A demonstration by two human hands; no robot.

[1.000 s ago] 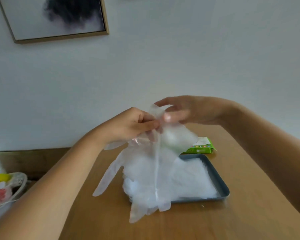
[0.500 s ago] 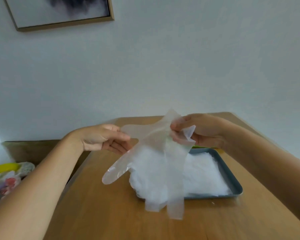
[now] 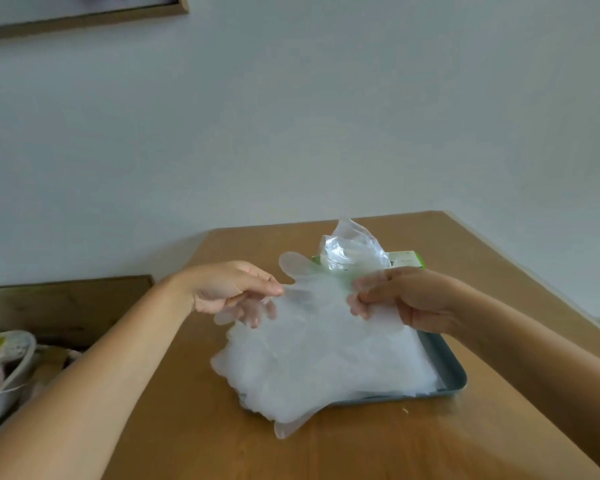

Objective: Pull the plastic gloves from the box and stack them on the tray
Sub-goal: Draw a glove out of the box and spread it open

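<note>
Can't read the print on the green cardboard box (image 3: pixel 406 260), mostly hidden behind clear crinkled plastic (image 3: pixel 352 251) and the right hand (image 3: pixel 409 299). Barely making out fingers (image 3: pixel 255 311) of the left hand (image 3: pixel 229 289) through the translucent plastic glove (image 3: pixel 312 299). Seeing only the right rim of the grey tray (image 3: pixel 445 362) under the white glove heap (image 3: pixel 326 358). Getting just a corner of the wood-framed picture (image 3: pixel 84 19) at the top edge.

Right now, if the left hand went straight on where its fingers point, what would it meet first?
Likely the right hand, gripping the opposite edge of the same plastic glove; depth between them is unclear.
</note>
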